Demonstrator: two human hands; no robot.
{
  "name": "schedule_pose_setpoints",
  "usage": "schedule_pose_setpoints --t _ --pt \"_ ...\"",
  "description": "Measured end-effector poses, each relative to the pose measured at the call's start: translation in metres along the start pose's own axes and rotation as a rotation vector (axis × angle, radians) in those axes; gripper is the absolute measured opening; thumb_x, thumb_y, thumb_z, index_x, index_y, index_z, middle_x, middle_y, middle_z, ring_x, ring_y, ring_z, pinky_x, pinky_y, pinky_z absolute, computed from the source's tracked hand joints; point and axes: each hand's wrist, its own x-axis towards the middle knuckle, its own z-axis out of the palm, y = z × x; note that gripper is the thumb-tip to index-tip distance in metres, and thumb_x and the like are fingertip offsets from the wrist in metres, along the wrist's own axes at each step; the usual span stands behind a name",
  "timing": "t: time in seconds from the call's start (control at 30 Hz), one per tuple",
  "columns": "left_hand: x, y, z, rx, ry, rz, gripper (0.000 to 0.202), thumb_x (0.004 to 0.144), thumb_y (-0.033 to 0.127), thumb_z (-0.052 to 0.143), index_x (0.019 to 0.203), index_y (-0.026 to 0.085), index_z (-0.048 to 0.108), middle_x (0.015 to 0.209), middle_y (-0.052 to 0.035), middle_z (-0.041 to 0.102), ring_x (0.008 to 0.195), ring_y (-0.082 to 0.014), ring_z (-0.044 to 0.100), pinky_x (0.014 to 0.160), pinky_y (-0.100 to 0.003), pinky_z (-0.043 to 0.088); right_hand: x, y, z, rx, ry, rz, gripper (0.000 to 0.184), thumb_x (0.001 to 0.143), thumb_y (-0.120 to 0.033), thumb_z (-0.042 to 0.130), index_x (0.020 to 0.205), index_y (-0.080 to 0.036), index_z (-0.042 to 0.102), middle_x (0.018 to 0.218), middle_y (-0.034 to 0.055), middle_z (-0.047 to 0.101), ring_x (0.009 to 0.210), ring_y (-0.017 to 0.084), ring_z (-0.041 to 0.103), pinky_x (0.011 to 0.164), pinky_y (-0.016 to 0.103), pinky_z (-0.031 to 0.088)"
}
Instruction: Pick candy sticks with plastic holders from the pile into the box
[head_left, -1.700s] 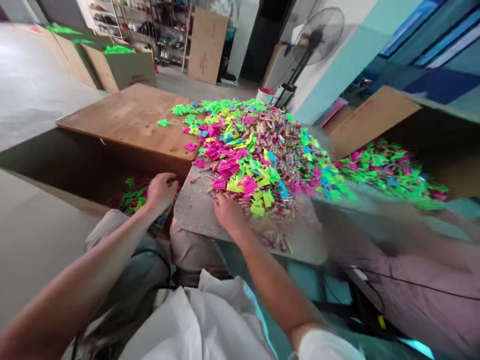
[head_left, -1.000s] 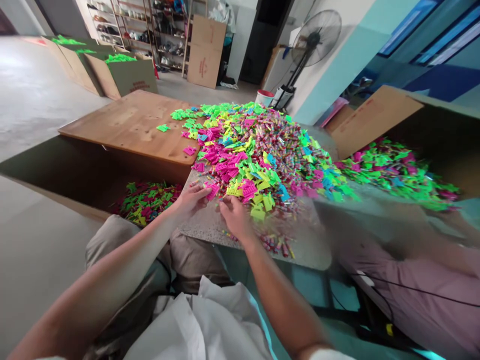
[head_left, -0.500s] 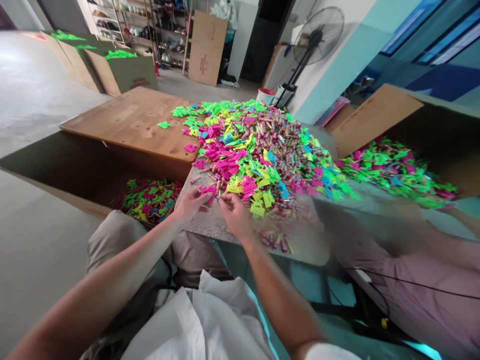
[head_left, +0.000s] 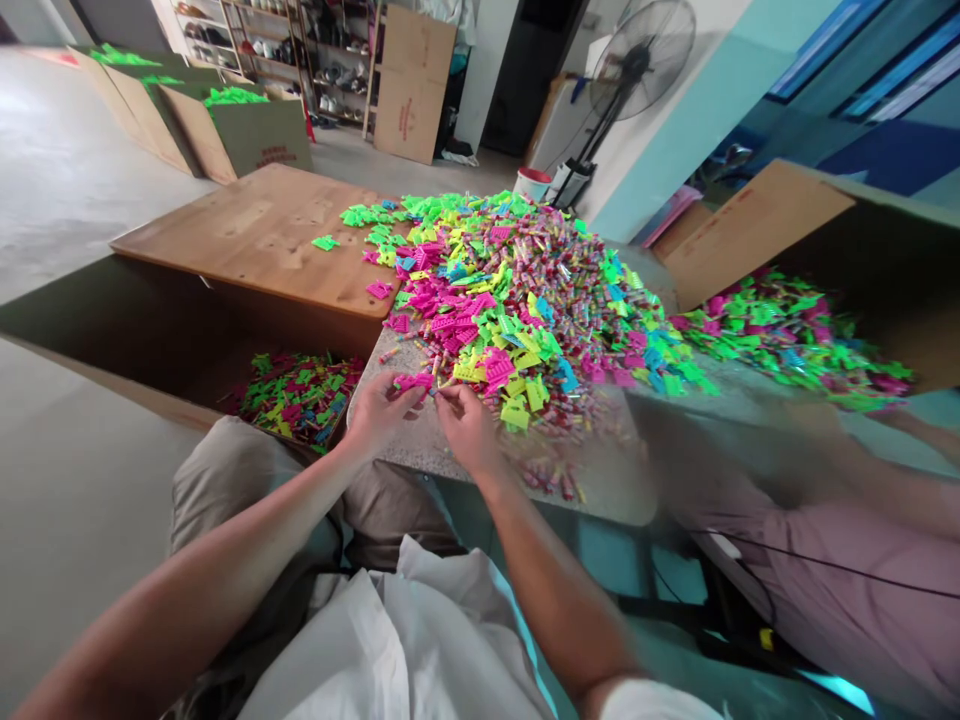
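Near the front edge of the table, my left hand grips a pink plastic piece between thumb and fingers. Close beside it, my right hand is pinched, its fingertips almost touching the pink piece. Whatever lies in that pinch is small and mostly hidden. Just beyond both hands spreads a heap of pink, yellow, green and blue plastic pieces. Small striped tubes are mixed into it, most thickly toward the back.
At the left, an open carton with mixed pieces stands below a wooden board. Another carton at the right spills pieces toward the table. A co-worker in pink clothing sits on the right, partly blurred. A fan stands behind.
My right hand has shifted slightly left, closer to the pink piece. The left hand keeps its hold on that piece, and the view has tilted a little.
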Motion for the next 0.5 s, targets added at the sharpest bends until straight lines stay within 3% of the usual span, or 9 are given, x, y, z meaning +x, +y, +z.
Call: schedule_pose_setpoints --t 0.17,0.33,0.43,0.5 --pt "-0.003 0.007 -0.008 0.021 -0.016 -0.011 0.040 0.066 0.048 0.089 0.082 0.016 0.072 0.065 -0.0025 0.068 0.062 -0.0170 0.066 0.057 -0.026 0.053 0.005 -0.004 -0.008 0.094 -0.105 0.094 0.025 0.092 -0.041 0.059 0.097 -0.019 0.068 0.078 0.0022 0.069 0.073 0.018 0.065 0.070 0.028 0.053" --pt "-0.007 0.008 -0.021 -0.015 -0.112 -0.104 0.041 0.069 0.050 0.087 0.087 0.014 0.076 0.073 -0.0056 0.072 0.064 -0.0172 0.066 0.061 -0.028 0.055 0.013 -0.006 -0.010 0.336 -0.348 0.250 0.028 0.089 -0.041 0.063 0.103 -0.018 0.067 0.064 -0.0047 0.058 0.050 0.012 0.051 0.049 0.022 0.045" --pt "-0.002 0.011 -0.037 0.007 -0.070 -0.130 0.040 0.070 0.047 0.086 0.092 0.014 0.077 0.079 -0.0066 0.073 0.066 -0.0161 0.065 0.061 -0.027 0.054 0.017 -0.005 -0.002 0.302 -0.428 0.222 0.030 0.094 -0.041 0.057 0.107 -0.017 0.068 0.069 -0.0027 0.063 0.053 0.012 0.055 0.053 0.023 0.046" --pt "0.008 0.015 -0.058 0.035 0.041 -0.131 0.039 0.072 0.044 0.084 0.098 0.015 0.076 0.080 -0.0058 0.071 0.065 -0.0150 0.062 0.058 -0.025 0.051 0.021 -0.002 0.003 0.107 -0.366 0.147 0.026 0.096 -0.038 0.056 0.104 -0.017 0.069 0.078 0.0009 0.070 0.064 0.014 0.062 0.064 0.024 0.050"
